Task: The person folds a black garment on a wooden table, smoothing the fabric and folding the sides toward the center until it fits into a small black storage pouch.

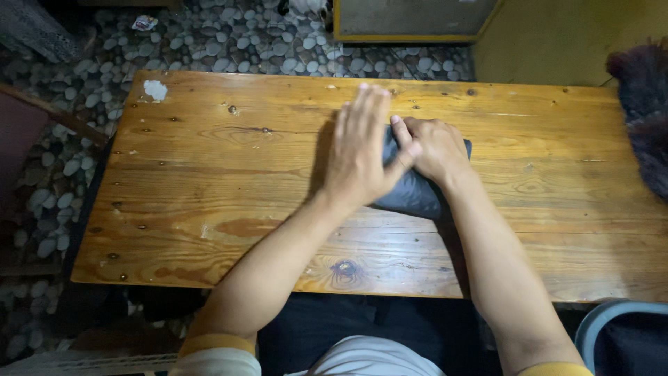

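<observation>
So there's a big wooden table (209,181), knotty planks, sitting on a pebble floor (229,42). Both forearms come up from the bottom edge and meet around the middle of the tabletop. Left hand (360,150) is flat and open, fingers stretched out together pointing away, palm down, its thumb side lying over the left edge of a dark folded cloth (415,191). Right hand (433,147) is curled into a loose fist on top of the cloth, pressing it down; can't tell if it's actually pinching any fabric. The hands touch at the thumbs. A dark fuzzy thing (643,104) hangs over the right end of the table, a blue-rimmed bin (602,320) sits bottom right. Small white scrap (155,89) near the far left corner.
</observation>
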